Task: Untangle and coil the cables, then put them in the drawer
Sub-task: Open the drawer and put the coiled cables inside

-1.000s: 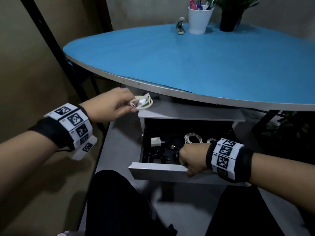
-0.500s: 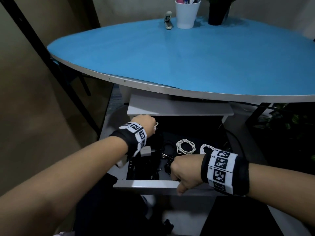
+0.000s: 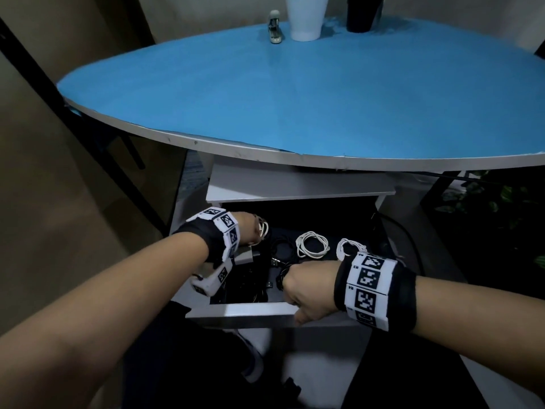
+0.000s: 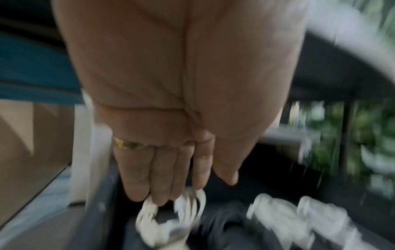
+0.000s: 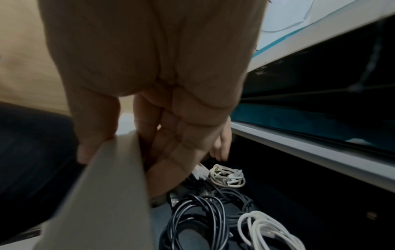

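The white drawer (image 3: 241, 312) under the table stands pulled out. My right hand (image 3: 303, 293) grips its front panel (image 5: 111, 194), thumb outside and fingers inside. My left hand (image 3: 250, 228) reaches into the back left corner and pinches a small coiled white cable (image 3: 263, 228) at its fingertips (image 4: 162, 194); that view is blurred. Inside lie two white coils (image 3: 312, 245) (image 3: 349, 246), a heap of black cables (image 5: 196, 216) and a white charger (image 3: 244, 255).
A white shelf (image 3: 295, 187) overhangs the back of the drawer, and the blue tabletop (image 3: 295, 98) juts out above it. On the table's far side stand a white cup (image 3: 305, 19), a stapler (image 3: 275, 28) and a black pot (image 3: 362, 13). My legs are below the drawer.
My left hand carried the small white coil from beside the table edge down into the drawer's back left corner. The right hand stayed on the drawer front.
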`<state>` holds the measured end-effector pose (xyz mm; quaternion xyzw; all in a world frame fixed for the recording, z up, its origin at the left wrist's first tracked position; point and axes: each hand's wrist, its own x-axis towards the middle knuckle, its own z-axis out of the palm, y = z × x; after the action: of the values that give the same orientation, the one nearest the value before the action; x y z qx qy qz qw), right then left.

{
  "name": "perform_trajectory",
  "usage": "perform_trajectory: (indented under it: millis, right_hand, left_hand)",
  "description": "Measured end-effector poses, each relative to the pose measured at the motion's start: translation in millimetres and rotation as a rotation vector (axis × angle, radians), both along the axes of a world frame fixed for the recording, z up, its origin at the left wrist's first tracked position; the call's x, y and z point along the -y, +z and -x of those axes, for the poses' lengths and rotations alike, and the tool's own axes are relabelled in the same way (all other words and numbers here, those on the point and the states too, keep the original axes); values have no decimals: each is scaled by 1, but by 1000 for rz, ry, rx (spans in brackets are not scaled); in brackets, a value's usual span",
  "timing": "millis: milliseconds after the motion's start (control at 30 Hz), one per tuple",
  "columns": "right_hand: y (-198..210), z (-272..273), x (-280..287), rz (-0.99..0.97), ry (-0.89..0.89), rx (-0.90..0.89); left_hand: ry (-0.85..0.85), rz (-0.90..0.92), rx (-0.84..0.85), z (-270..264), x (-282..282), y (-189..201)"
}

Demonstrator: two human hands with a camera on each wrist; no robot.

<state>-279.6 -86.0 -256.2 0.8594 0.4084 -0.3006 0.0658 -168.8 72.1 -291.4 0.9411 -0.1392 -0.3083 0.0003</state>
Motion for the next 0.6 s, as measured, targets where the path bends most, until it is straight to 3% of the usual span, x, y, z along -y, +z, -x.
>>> perform_trajectory:
  millis: [167,300,400,600]
  right_hand:
    - [-1,-14,3,-15,-39,93]
    - [-8,-28,3,-56,-131,200]
    - [-12,-37,4,-80,-212,279]
    - [-29,-42,3,-185,-434,532]
  left_hand:
    - [55,199,80,3,-36,46]
    - [200,302,202,25,-82,63]
    - [289,282,252,56,-110,53]
    - [452,219,140,120,-159,-11]
